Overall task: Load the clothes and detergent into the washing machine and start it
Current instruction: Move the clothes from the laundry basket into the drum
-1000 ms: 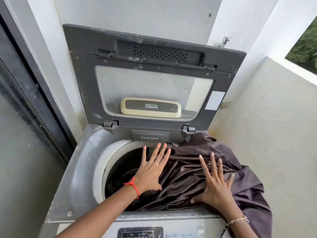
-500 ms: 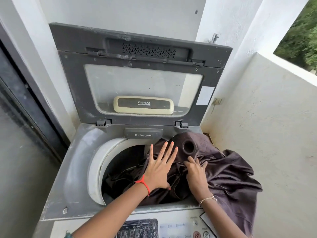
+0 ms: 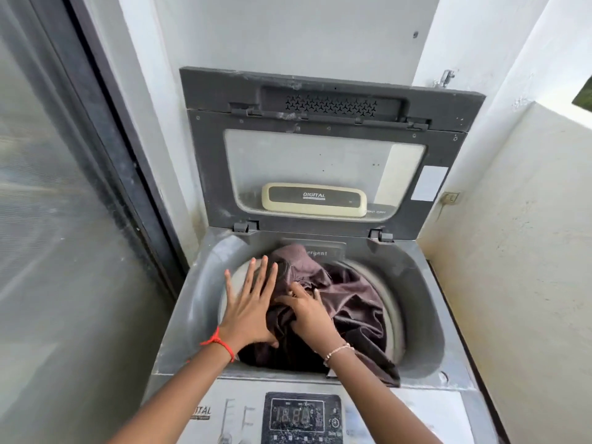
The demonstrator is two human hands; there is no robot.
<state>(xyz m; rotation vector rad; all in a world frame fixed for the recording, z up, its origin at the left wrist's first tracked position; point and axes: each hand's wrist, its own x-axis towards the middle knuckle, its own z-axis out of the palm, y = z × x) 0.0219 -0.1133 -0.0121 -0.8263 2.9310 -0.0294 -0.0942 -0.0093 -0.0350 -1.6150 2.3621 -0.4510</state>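
A grey top-loading washing machine stands with its lid raised. A dark brown cloth is bunched in the drum opening; one end hangs over the front rim and its top covers part of the detergent drawer label. My left hand lies flat with its fingers spread against the cloth's left side. My right hand is beside it, with its fingers dug into the folds, gripping the fabric. The lit control panel is at the front edge. No detergent container is in view.
A glass sliding door with a dark frame runs close along the machine's left. A white wall closes in the right side, with a small socket on it. A tap sticks out above the lid.
The cloth that hung over the machine's right side has been gathered into the drum opening. Both hands have come closer together on it, and my right hand has closed on the fabric.
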